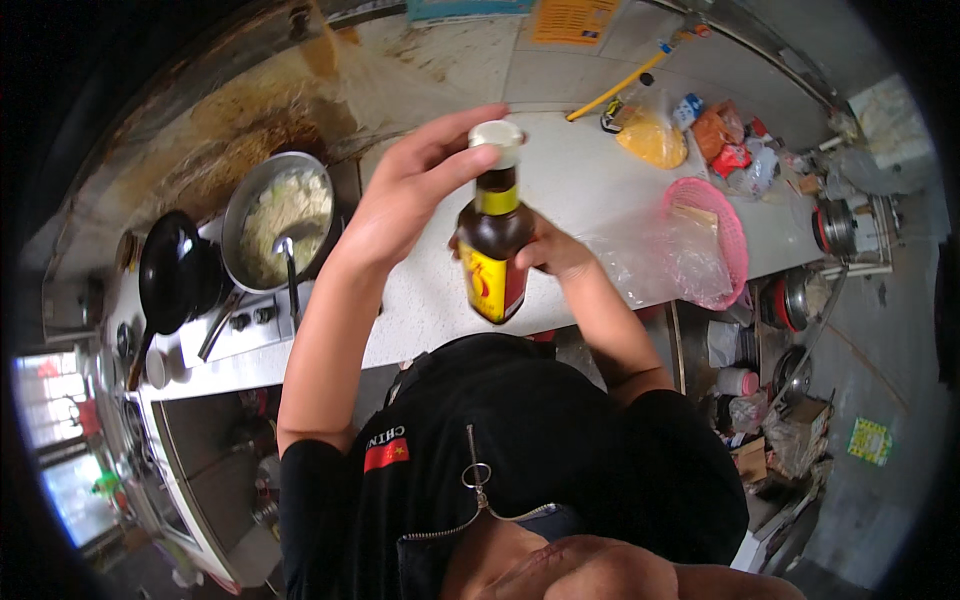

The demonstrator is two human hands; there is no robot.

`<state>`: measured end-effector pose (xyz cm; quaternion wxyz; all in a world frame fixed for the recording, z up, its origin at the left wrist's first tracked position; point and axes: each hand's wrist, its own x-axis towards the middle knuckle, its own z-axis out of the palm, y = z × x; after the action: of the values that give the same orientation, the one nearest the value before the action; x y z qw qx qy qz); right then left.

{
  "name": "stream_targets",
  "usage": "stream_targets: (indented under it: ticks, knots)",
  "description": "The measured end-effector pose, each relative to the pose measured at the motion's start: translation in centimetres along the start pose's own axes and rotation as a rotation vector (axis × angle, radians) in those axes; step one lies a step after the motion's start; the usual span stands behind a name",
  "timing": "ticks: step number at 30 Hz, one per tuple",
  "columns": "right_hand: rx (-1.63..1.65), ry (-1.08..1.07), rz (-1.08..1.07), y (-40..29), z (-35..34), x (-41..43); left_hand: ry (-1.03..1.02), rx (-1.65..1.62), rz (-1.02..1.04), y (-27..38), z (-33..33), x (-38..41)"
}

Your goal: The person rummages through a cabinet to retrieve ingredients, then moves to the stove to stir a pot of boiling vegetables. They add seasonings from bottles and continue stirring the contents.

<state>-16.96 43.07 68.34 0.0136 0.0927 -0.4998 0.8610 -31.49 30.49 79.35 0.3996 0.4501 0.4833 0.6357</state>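
Note:
A dark glass bottle (496, 232) with a yellow-and-red label and a pale cap is held upright before my chest, over the edge of the white countertop (420, 300). My left hand (420, 169) has its thumb and fingers around the cap (496, 133). The body of the bottle is gripped by my right hand (555, 246), whose fingers are partly hidden behind it. At the left, a metal pan (232, 247) on the stove holds pale, chopped food (281, 214), with a metal ladle (285, 247) resting in it.
A black wok (169, 270) stands left of the pan, its handle towards me. On the counter's right lie a pink plastic basket (739, 247) with clear plastic in it, a bag of yellow food (652, 142), a small bottle (613, 114) and several packets. A yellow stick (611, 91) leans at the wall.

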Motion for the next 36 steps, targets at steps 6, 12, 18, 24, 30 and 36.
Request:
stream_targets:
  ticks: [6, 12, 18, 24, 30, 36]
  knots:
    - [-0.296, 0.176, 0.061, -1.2, -2.7, -1.6, -0.048, 0.049, -0.049, -3.0, 1.8, 2.7]
    - [-0.735, 0.567, 0.065, -2.5, -6.8, -3.5, 0.016, 0.132, 0.041, -7.0, 3.6, 6.4]
    - [-0.657, 1.12, -0.109, -1.6, -25.9, -9.7, 0.099, 0.278, -0.204, -10.1, 2.4, 5.0]
    - [-0.99, 1.635, -0.122, -3.1, -38.2, -14.5, 0.306, 0.243, -0.439, -16.8, 0.6, -1.1]
    - [-1.16, 1.895, -0.157, -1.7, -44.1, -17.7, 0.468, 0.227, -0.621, -20.2, 0.5, -5.9]
    - [-0.837, 1.842, -0.505, -1.4, -47.3, -20.8, 0.492, 0.091, -0.713, -22.0, 0.3, -6.8]
